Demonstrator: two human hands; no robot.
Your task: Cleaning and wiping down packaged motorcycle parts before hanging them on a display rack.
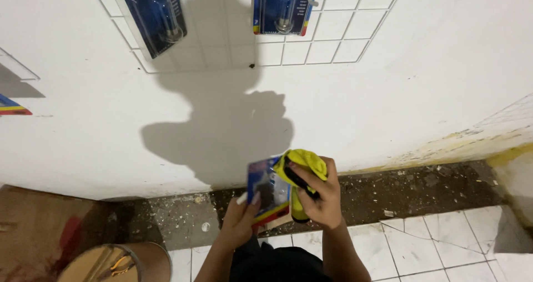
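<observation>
Far left, floor level: brown cardboard point(33, 232), then a round tan container point(111, 262) with something orange inside, too blurred to tell what.

On the wall above, a white wire grid point(333, 37) carries two blue blister packs: one tilted at left point(155, 12), one hanging straight right of it point(284, 4). A third pack's corner point(11, 105) pokes in at the left edge.

My left hand point(241, 218) holds a blue blister pack point(268, 190) from below, fingers closed on its left edge, thumb side hidden. Pack is upright, face toward me, motion-blurred.

My right hand point(319, 196) is closed around a yellow cloth point(302, 165), bunched and pressed against the pack's upper right corner. Cloth and pack are touching; the cloth covers that corner.

Progress, my judgement: wiping is mid-way. This pack is in hand, off the grid, cloth on it. The two packs on the grid are untouched right now. Can't tell if they're already clean.

Right: debris strip at the wall base point(422, 190), cracked white floor tiles point(433, 248).
</observation>
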